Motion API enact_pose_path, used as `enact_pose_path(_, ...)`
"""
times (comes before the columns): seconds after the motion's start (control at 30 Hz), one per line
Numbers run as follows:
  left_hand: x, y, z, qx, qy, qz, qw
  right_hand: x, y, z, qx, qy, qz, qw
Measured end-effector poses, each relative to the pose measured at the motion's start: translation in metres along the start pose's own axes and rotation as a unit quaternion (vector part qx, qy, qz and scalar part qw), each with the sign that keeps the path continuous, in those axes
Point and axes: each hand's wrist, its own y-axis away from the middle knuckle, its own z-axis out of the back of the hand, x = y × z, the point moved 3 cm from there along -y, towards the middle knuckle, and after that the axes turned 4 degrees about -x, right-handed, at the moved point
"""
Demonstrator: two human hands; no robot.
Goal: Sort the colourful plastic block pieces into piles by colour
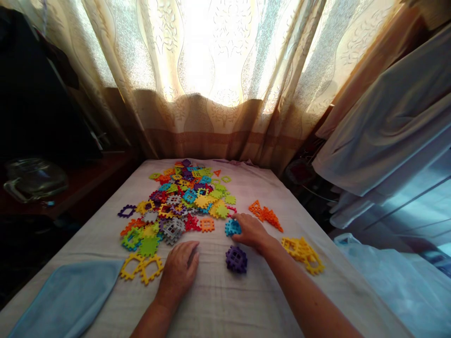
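My right hand point(249, 230) has its fingers and thumb closed around blue notched plastic building tiles point(231, 227), low over the cloth. Just below it lies a stack of purple building tiles point(236, 259). My left hand point(179, 266) rests on the cloth with fingers loosely bent, thumb apart and nothing visible in it. Beside it are two yellow hollow tiles point(151, 269) and a grey tile cluster point(173, 230). A single orange square tile point(207, 225) lies between the hands, farther from me. A large mixed pile of colourful tiles point(190, 195) spreads beyond them.
Orange triangular tiles point(264, 215) and stacked yellow tiles point(303, 254) lie to the right. A light blue cloth point(66, 298) covers the near left corner of the cloth-covered table point(211, 310). Patterned curtains point(197, 112) hang behind; a glass jug point(35, 178) stands left.
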Motion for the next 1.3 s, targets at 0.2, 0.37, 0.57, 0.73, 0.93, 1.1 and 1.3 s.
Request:
enact_pose_path(0.2, 0.002, -0.002, 0.0, 0.006, 0.009, 0.013, 1.0, 0.006, 0.0, 0.0, 0.007, 0.002, 0.003, 1.0)
enact_pose_path(0.37, 0.002, -0.002, -0.001, 0.012, 0.017, 0.03, 0.999, 0.004, -0.002, 0.0, 0.02, -0.021, 0.01, 1.0)
enact_pose_path(0.57, 0.005, -0.003, -0.001, 0.015, 0.041, 0.065, 0.997, -0.019, -0.03, 0.014, -0.026, -0.034, -0.065, 0.997)
enact_pose_path(0.73, 0.009, -0.005, 0.0, 0.008, 0.057, 0.089, 0.994, -0.024, -0.051, 0.012, 0.012, 0.015, -0.084, 0.996)
enact_pose_path(0.93, 0.01, -0.006, 0.002, 0.005, 0.064, 0.093, 0.994, -0.026, -0.053, 0.005, 0.02, 0.031, -0.063, 0.997)
enact_pose_path(1.1, 0.01, -0.007, 0.002, -0.002, 0.059, 0.083, 0.995, -0.026, -0.054, 0.002, 0.013, 0.035, -0.064, 0.997)
enact_pose_path(1.3, 0.011, -0.007, 0.001, 0.004, 0.058, 0.087, 0.995, -0.033, -0.055, 0.012, 0.025, 0.045, -0.074, 0.996)
